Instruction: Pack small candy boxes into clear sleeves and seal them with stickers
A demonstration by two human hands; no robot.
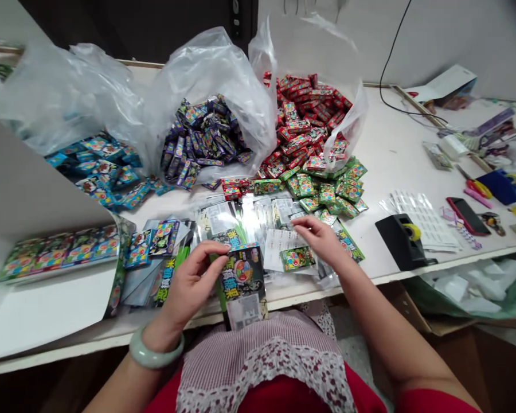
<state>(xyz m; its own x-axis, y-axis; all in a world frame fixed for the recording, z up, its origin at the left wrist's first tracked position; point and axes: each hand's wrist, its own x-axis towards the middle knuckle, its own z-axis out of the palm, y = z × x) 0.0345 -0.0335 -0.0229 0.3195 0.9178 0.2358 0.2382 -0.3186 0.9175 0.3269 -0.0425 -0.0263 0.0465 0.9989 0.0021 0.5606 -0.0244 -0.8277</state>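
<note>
My left hand (192,285) is shut on a black printed packet (242,272), pinching its top edge between thumb and fingers. A pale green bangle (156,347) circles that wrist. My right hand (320,238) reaches over clear plastic sleeves (245,218), fingertips on them, close to a printed paper slip (282,249) with a small green packet (297,258) on it. Beyond my hands lie heaps of small wrapped packets: blue (98,169), purple (202,137), red (305,120) and green (329,186). The first three sit in or against clear plastic bags (210,80).
A white cardboard flap (38,189) stands at the left, with a row of green packets (55,252) before it. To the right are a black tape dispenser (402,241), a label sheet (425,221), a phone (468,215) and scissors (477,186). A white table edge (370,281) runs in front.
</note>
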